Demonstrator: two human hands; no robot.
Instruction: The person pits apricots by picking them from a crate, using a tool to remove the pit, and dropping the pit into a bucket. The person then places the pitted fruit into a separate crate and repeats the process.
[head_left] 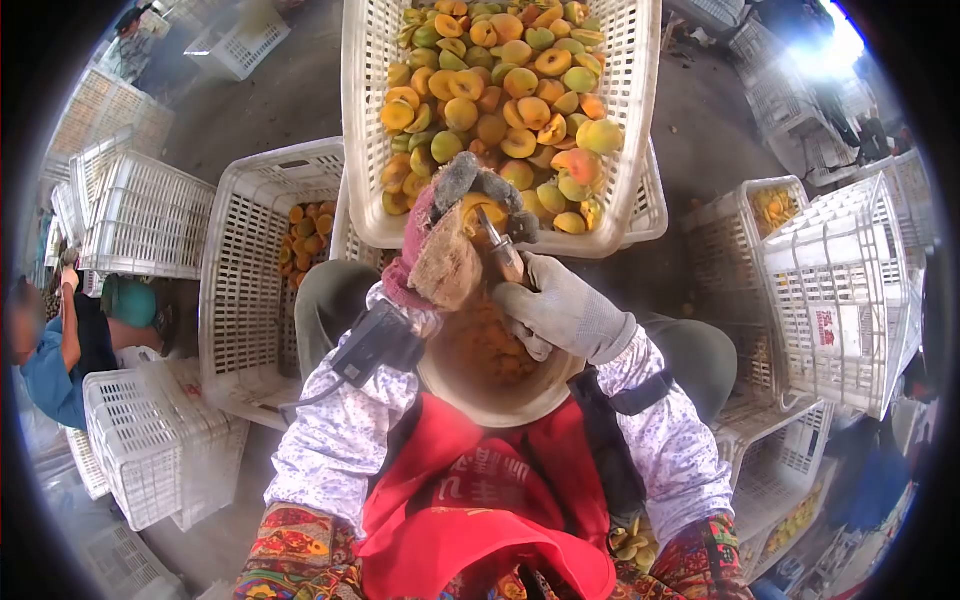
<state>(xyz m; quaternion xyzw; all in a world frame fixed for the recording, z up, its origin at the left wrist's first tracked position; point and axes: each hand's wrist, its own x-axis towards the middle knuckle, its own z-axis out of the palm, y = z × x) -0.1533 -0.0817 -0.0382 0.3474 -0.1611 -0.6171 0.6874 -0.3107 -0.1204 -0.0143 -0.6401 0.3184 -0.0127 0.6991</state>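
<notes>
My left hand (450, 245), in a worn pink and grey glove, is closed around a yellow peach half (470, 212). In a pale grey glove, my right hand (578, 308) grips the wooden handle of a pitting knife (508, 260). Its metal tip meets the fruit's cut side. Both hands are above a pale bucket (490, 408) between my knees, with orange bits of fruit (495, 345) inside. Just beyond my hands is a white crate (365, 150) full of halved peaches (510, 110), some green and some orange.
To the left, another white crate (235, 270) contains some orange fruit halves (306, 235). White crates (840, 290) are stacked on the right, and more (150, 215) stand at the far left. A person in a blue shirt (55, 370) sits at the left edge.
</notes>
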